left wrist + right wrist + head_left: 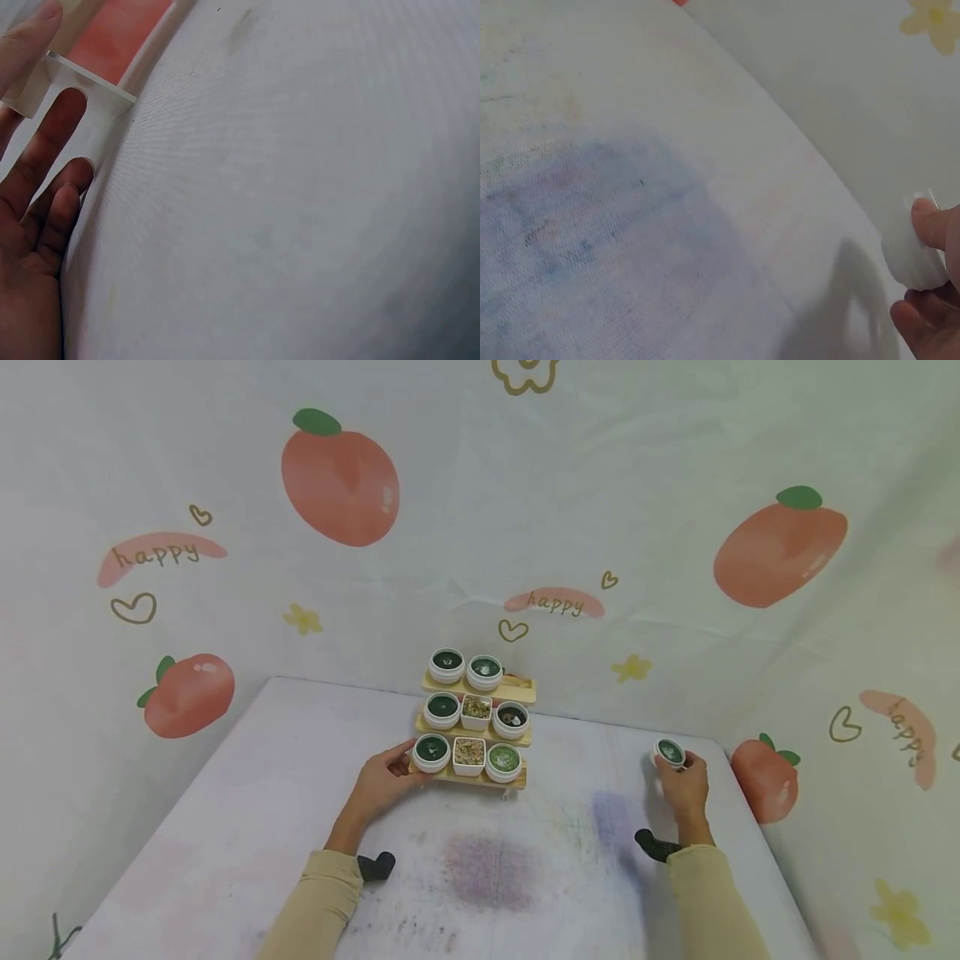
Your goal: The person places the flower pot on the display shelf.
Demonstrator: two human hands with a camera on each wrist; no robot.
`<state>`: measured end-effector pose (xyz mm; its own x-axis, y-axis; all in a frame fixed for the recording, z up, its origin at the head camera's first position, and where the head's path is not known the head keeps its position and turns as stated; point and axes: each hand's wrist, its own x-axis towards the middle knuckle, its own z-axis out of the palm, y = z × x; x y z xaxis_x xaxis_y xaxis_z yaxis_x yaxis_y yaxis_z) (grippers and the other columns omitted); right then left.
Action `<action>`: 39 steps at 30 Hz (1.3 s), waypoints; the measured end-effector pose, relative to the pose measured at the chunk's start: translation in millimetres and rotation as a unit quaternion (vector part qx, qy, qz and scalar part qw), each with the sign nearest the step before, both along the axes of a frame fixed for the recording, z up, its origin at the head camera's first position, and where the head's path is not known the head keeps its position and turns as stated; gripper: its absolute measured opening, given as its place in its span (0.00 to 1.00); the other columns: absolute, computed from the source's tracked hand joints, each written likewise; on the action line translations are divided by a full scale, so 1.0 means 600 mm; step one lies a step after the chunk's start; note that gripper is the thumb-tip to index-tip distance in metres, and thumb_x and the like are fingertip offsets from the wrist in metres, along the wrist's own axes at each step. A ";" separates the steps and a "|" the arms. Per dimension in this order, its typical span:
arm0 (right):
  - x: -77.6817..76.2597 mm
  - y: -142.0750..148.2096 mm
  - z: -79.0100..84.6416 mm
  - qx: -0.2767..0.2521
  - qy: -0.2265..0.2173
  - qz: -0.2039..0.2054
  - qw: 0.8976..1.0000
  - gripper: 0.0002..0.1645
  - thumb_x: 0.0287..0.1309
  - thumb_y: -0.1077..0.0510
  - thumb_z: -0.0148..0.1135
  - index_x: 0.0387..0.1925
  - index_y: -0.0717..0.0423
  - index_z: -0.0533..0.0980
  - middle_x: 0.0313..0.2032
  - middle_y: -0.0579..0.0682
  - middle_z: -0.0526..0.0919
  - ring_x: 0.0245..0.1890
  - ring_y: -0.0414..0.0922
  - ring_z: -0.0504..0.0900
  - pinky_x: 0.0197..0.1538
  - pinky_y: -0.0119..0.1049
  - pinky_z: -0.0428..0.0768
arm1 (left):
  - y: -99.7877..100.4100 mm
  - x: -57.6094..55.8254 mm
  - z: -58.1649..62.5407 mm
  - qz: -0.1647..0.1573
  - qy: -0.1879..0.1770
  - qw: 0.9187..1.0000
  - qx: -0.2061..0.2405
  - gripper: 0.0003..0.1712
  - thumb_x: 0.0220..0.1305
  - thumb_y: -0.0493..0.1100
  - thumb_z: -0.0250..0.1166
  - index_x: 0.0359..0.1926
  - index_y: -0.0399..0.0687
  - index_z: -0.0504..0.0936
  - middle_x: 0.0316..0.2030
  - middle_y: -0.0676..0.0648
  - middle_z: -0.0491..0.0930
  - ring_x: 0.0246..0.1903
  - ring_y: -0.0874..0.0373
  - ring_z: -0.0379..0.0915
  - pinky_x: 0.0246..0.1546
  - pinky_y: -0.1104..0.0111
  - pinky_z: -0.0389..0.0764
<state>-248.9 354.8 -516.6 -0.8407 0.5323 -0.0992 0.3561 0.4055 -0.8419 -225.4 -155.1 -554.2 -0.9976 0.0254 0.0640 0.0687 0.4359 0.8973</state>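
A three-tier stand (517, 772) with light wooden shelves holds several small white bowls of dark green contents and two square white cups. My left hand (382, 785) grips the left end of its lowest shelf, beside a round white bowl (431, 767). In the left wrist view, the thumb is at the shelf and straighter fingers (56, 131) lie along the white side panel (94, 97). Well to the right of the stand, my right hand (686, 789) pinches a small white bowl (657, 761) with green and white contents, tilted and raised off the table. The right wrist view shows its ribbed side (911, 259).
The stand is at the back of a white table (247, 827) with faint purple stains. Behind it hangs a white cloth (450, 527) printed with peaches, hearts and lettering. A bare wooden patch (521, 692) shows at the top shelf's right end.
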 end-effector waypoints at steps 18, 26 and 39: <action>0.005 -0.068 0.078 -0.038 0.091 0.084 0.992 0.46 0.67 0.53 0.66 0.79 0.58 0.56 0.61 0.60 0.67 0.39 0.29 0.73 0.39 0.14 0.75 | 0.000 -0.003 -0.004 0.006 0.003 1.000 -0.005 0.45 0.49 0.51 0.82 0.69 0.50 0.77 0.32 0.47 0.83 0.32 0.60 0.74 0.35 0.72 0.75; 0.012 -0.101 0.111 -0.065 0.104 0.109 0.986 0.45 0.64 0.54 0.70 0.77 0.53 0.60 0.60 0.53 0.68 0.43 0.31 0.73 0.40 0.18 0.75 | 0.000 -0.003 -0.002 0.002 0.009 1.000 -0.003 0.44 0.49 0.51 0.81 0.68 0.48 0.78 0.31 0.48 0.82 0.31 0.61 0.74 0.34 0.73 0.75; 0.015 -0.162 0.151 -0.083 0.126 0.169 0.974 0.41 0.63 0.58 0.71 0.73 0.54 0.64 0.67 0.56 0.68 0.50 0.36 0.73 0.43 0.18 0.76 | -0.002 -0.003 -0.002 -0.001 0.004 1.000 -0.009 0.44 0.51 0.51 0.81 0.69 0.47 0.77 0.35 0.46 0.85 0.32 0.62 0.75 0.36 0.73 0.76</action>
